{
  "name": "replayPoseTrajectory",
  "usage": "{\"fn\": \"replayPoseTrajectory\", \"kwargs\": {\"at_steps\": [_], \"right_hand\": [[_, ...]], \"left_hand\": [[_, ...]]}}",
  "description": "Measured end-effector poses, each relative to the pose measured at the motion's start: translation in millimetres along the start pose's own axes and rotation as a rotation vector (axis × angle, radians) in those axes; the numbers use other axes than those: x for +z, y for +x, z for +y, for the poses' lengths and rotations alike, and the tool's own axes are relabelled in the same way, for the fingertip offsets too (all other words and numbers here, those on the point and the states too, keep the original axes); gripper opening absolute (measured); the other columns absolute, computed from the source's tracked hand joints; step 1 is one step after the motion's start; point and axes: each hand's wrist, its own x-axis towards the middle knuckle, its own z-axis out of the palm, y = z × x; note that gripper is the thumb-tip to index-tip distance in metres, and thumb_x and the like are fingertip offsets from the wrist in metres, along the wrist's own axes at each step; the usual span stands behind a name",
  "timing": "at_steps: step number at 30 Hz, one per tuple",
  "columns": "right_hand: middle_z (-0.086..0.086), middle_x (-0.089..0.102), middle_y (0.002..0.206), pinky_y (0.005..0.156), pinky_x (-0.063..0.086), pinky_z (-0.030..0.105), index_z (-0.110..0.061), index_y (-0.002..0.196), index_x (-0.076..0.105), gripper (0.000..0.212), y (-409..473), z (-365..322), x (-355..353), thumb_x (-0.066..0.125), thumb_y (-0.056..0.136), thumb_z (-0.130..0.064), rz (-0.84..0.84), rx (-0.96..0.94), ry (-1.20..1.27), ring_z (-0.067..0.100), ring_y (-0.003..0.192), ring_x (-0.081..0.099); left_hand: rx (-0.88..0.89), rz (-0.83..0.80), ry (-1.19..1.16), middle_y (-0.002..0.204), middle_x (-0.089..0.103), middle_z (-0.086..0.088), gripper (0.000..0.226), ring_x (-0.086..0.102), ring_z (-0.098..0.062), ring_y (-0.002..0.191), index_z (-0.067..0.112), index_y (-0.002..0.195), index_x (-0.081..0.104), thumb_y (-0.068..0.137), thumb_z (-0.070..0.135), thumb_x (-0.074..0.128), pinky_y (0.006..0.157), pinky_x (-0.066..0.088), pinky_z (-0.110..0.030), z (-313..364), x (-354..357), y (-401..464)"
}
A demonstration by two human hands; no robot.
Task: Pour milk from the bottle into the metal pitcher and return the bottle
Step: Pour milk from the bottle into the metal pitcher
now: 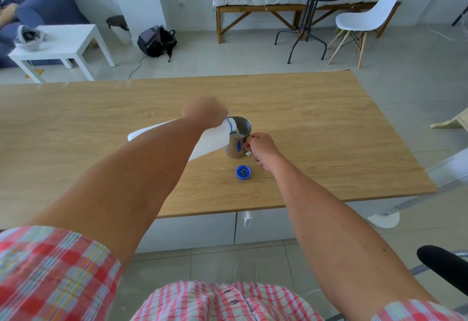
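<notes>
On the wood-grain tabletop (pixel 291 98), near its middle, stands the metal pitcher (pixel 237 141), a small cylinder of polished steel with an open round mouth and a looped handle on its right side. The right hand (pixel 260 149) has its fingers curled round that handle, pinching it. Left of the pitcher, the left hand (pixel 206 112) is wrapped over the upper part of the milk bottle (pixel 207 141), a smooth, white, translucent plastic bottle tipped steeply so that its blue-ringed neck lies over the pitcher's rim; the fingers themselves are hidden beyond the back of the hand, but they close about the bottle. White milk shows inside the pitcher, below the neck. Just in front of the pitcher, toward the near edge of the table, a ribbed blue cap (pixel 243 172) lies with its hollow side up, apart from both the pitcher and the right hand. Bare tabletop spreads wide to the pitcher's left, right and far side, out to straight edges. Both forearms come from rolled red-and-white plaid sleeves (pixel 58 270).
</notes>
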Motion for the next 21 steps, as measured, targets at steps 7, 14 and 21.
{"fn": "replayPoseTrajectory", "kwargs": {"at_steps": [7,14,21], "right_hand": [[0.011,0.054,0.084,0.033,0.022,0.016,-0.009,0.093,0.065,0.026,5.4,3.6,1.8,0.041,0.101,-0.009,-0.004,0.004,0.020,0.012,0.050,0.033],[0.009,0.053,0.082,0.035,0.022,0.017,-0.011,0.092,0.064,0.025,7.2,4.3,1.5,0.041,0.100,-0.011,-0.010,0.009,0.006,0.013,0.050,0.033],[0.010,0.056,0.084,0.035,0.022,0.017,-0.011,0.092,0.065,0.026,8.1,4.7,1.8,0.041,0.101,-0.011,-0.011,0.012,0.015,0.013,0.048,0.033]], "left_hand": [[0.005,0.000,0.002,0.083,0.057,-0.005,0.030,0.059,-0.028,0.085,0.012,0.101,0.060,0.097,0.033,0.040,0.072,0.041,-0.036,0.2,-0.3,0.7],[-0.001,-0.006,0.010,0.084,0.059,-0.006,0.030,0.060,-0.027,0.082,0.012,0.100,0.061,0.097,0.033,0.040,0.072,0.042,-0.036,0.7,-1.2,0.6],[-0.004,-0.007,0.010,0.085,0.059,-0.006,0.030,0.060,-0.027,0.084,0.012,0.100,0.061,0.097,0.033,0.040,0.070,0.041,-0.036,0.7,-1.3,0.7]]}}
